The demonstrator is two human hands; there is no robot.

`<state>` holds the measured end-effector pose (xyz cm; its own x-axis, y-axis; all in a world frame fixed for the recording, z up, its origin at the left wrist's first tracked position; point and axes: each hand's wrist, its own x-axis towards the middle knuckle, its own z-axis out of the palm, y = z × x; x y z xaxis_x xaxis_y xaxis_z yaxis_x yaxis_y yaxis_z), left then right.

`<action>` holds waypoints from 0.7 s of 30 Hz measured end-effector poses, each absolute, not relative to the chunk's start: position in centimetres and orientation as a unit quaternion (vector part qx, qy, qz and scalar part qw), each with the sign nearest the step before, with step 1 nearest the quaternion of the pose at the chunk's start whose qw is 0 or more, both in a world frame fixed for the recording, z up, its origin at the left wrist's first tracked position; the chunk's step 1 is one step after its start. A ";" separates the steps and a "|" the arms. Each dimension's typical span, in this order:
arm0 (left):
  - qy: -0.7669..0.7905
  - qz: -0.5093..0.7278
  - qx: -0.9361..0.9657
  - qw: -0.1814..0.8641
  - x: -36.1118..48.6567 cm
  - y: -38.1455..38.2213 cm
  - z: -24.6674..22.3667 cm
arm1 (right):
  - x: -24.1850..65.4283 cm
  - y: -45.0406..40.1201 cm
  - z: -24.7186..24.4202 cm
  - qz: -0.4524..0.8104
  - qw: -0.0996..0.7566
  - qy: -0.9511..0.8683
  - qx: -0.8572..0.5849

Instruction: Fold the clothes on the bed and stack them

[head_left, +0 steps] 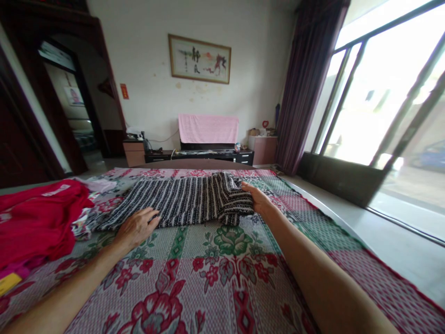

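A black-and-white striped knit garment [184,199] lies spread lengthwise across the flowered cloth, its right end folded over on itself. My right hand [256,197] grips that folded end at its right edge, the thumb on top and the other fingers hidden beneath or behind the fabric. At the garment's near left edge, my left hand [139,227] rests with its fingers loosely bent and apart, the fingertips touching the fabric. The exact kind of garment cannot be made out.
A flowered red, green and white cloth [222,273] covers the table. To the left lies a heap of clothes with a red garment [45,213] on top. Beyond stand a low black cabinet [160,158] and a pink towel [208,129]. Glass doors [382,106] are at right.
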<state>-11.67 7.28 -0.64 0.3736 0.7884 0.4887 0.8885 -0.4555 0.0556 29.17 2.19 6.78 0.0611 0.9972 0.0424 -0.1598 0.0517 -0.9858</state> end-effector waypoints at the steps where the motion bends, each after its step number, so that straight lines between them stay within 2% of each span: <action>1: -0.513 -0.228 -0.821 0.109 -11.6 7.2 -0.6 | 29.5 2.0 7.1 0.499 0.583 -0.452 -0.454; 6: -0.507 -0.231 -0.823 0.113 -11.5 7.1 -0.4 | 32.1 1.5 7.5 0.405 0.647 -0.466 -0.447; 8: -0.502 -0.234 -0.824 0.115 -11.5 7.2 -0.5 | 33.1 1.5 6.6 0.349 0.657 -0.459 -0.486; 13: -0.500 -0.240 -0.824 0.116 -11.6 7.4 -0.8 | 33.3 1.6 4.3 0.094 0.547 -0.457 -0.695; 16: -0.496 -0.242 -0.826 0.114 -11.5 7.3 -0.6 | 32.1 0.9 5.2 -0.021 0.555 -0.484 -0.677; 18: -0.492 -0.243 -0.828 0.113 -11.4 7.2 -0.5 | 31.1 0.1 6.6 -0.008 0.531 -0.575 -0.622; 21: -0.485 -0.244 -0.832 0.114 -11.2 7.0 -0.2 | 30.1 -1.5 8.3 0.059 0.375 -0.747 -0.546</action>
